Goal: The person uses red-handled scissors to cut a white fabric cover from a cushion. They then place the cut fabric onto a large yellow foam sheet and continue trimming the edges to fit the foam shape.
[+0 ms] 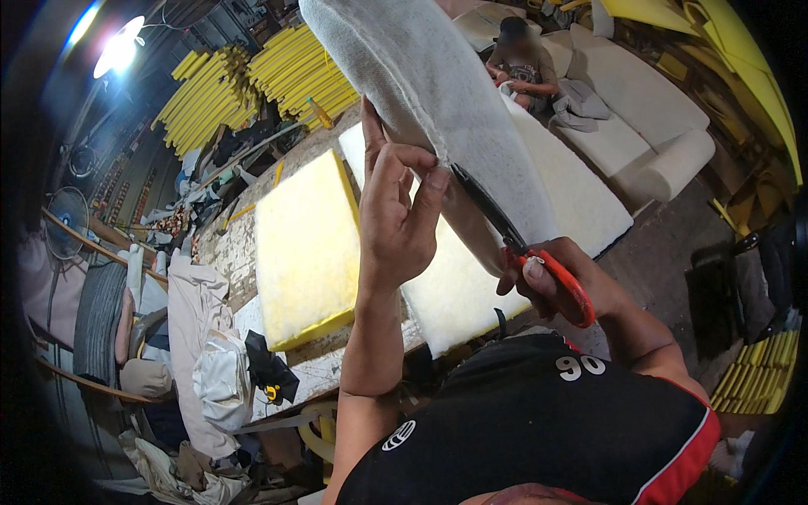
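Note:
A long piece of grey upholstery fabric (471, 93) is raised in front of me, with a seam running down its side. My left hand (402, 202) pinches the fabric's edge between thumb and fingertip, the other fingers lying behind. In my right hand (555, 273) are scissors with red handles (572, 295) and dark blades (488, 202). The blade tips reach the fabric edge just beside my left thumb; whether they are parted cannot be made out. Below the fabric, a yellow foam cushion with white padding (307, 248) lies on the worn table (234, 252).
More white padding (454, 307) lies under my hands. A person (526, 71) sits by a pale sofa (623, 93) at the far right. Yellow foam strips (295, 67) are stacked at the back. Cloth (198, 311), a black cap-like item (271, 370) and a fan (67, 223) are at left.

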Demonstrator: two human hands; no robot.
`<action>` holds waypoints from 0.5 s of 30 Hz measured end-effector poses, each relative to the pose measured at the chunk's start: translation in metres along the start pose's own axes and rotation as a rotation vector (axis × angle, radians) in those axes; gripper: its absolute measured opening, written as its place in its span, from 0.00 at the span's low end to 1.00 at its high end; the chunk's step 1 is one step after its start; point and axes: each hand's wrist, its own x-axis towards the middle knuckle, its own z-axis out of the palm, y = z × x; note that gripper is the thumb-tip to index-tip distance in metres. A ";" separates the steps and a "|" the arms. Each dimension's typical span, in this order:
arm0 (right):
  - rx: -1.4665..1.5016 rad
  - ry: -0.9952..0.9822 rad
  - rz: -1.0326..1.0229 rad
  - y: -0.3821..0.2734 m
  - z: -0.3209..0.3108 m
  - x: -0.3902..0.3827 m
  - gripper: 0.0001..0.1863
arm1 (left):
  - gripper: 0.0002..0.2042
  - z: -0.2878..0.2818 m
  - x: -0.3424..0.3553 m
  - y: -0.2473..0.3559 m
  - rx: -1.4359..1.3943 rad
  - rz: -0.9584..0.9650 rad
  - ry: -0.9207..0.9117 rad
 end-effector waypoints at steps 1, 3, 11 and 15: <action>-0.027 -0.008 -0.010 0.000 -0.001 0.000 0.31 | 0.03 0.000 0.000 0.000 -0.027 -0.004 0.003; -0.083 0.013 -0.051 0.000 -0.004 0.000 0.32 | 0.03 0.000 0.000 0.001 -0.037 0.007 0.001; -0.206 0.037 0.095 -0.019 -0.023 -0.010 0.33 | 0.03 0.019 0.001 0.008 0.002 0.022 0.076; -0.173 0.031 0.050 -0.019 -0.020 -0.009 0.33 | 0.02 0.025 -0.003 0.011 0.248 -0.034 0.151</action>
